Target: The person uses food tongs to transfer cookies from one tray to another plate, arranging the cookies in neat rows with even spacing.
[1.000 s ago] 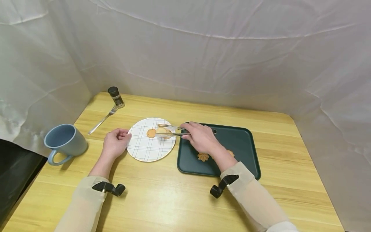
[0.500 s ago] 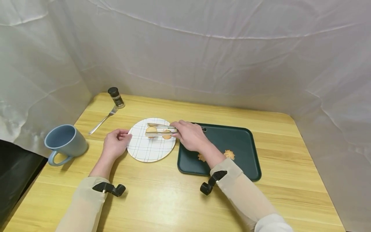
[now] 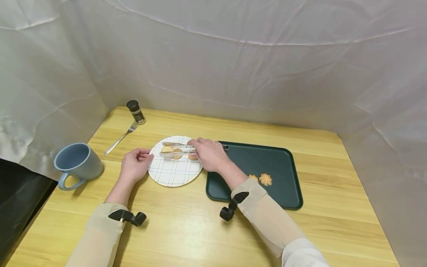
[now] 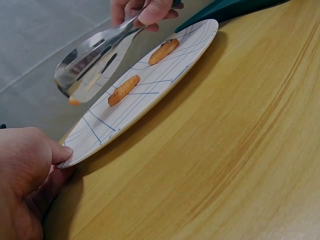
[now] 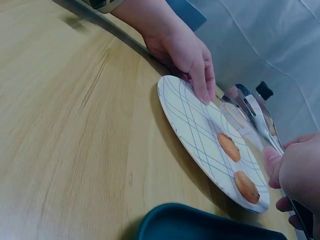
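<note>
My left hand (image 3: 135, 166) pinches the left rim of a round white plate (image 3: 173, 172) with a blue check pattern, thumb on top. Metal tongs (image 3: 180, 145) are gripped in my right hand (image 3: 211, 155), which is over the plate's right side. Between the tongs' ends is a pale round cookie (image 3: 167, 149), above the left part of the plate; in the left wrist view only an orange bit of it (image 4: 74, 101) shows. Two other cookies lie on the plate, one near the middle (image 5: 228, 146) and one toward the right edge (image 5: 247, 187).
Right of the plate lies a dark green tray (image 3: 277, 163) with two flower-shaped cookies (image 3: 265, 179), one partly behind my right forearm. At left stand a blue mug (image 3: 80, 163), a fork (image 3: 121, 139) and a black-capped spice jar (image 3: 136, 112). Pale cloth hangs behind the table.
My right hand has moved left with the tongs and the cookie, from the plate's right half to its left part. The left hand keeps its place on the rim.
</note>
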`<control>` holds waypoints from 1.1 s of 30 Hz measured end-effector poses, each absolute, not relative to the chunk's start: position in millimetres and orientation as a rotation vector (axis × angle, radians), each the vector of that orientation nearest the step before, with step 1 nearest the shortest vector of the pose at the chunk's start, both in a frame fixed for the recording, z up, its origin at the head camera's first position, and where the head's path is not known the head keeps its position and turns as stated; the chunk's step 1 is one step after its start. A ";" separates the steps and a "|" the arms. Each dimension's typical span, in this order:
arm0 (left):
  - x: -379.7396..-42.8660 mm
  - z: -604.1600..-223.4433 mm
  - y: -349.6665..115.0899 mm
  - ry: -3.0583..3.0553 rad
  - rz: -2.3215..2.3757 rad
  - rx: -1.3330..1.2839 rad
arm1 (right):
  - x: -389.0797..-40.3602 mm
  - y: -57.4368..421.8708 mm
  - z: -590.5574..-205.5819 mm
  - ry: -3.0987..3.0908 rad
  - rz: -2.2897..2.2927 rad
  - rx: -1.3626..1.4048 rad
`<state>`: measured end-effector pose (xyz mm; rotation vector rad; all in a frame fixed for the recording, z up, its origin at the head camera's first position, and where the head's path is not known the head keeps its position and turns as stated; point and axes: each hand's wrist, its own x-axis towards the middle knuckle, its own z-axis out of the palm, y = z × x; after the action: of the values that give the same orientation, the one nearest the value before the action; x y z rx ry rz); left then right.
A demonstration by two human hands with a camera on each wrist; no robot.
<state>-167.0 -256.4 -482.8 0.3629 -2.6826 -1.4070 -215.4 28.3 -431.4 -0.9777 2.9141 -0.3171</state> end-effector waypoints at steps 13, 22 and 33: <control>-167.5 -485.2 -253.2 -2.683 -1.408 0.356 | -216.9 9.1 -433.9 2.917 -0.241 -0.928; -168.2 -483.3 -251.8 -2.678 -1.396 0.343 | -216.1 5.6 -434.0 2.920 -0.213 -0.910; -169.3 -483.7 -256.0 -2.694 -1.385 0.331 | -204.6 21.4 -420.1 2.925 -0.296 -0.916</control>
<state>-169.3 -256.0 -483.7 0.3311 -2.6941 -1.3850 -204.6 21.4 -420.1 -0.9160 2.9255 -0.2964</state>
